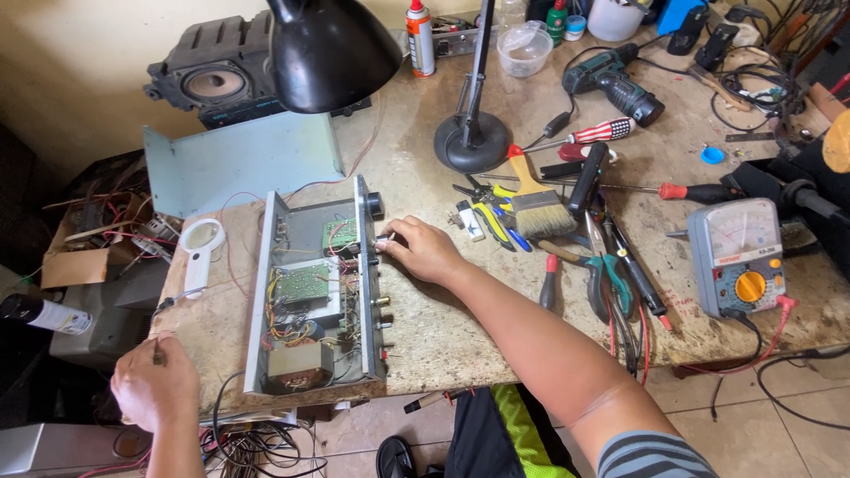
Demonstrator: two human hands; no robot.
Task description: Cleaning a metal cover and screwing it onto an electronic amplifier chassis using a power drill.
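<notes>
With the open amplifier chassis (pixel 314 296) at centre left of the frame, the right hand (pixel 425 250) pinches a front knob (pixel 382 241) and the left hand (pixel 155 385), lower left, closes around a thin tool; loose wires inside could likely snag.

Worn workbench (pixel 443 336) carries an open chassis (pixel 314 292), paintbrush (pixel 536 199), multimeter (pixel 737 257)

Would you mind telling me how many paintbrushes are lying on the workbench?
1. A flat paintbrush with an orange-and-yellow handle lies right of the right hand, in front of the lamp base. Others might be hidden among the piled tools.
</notes>
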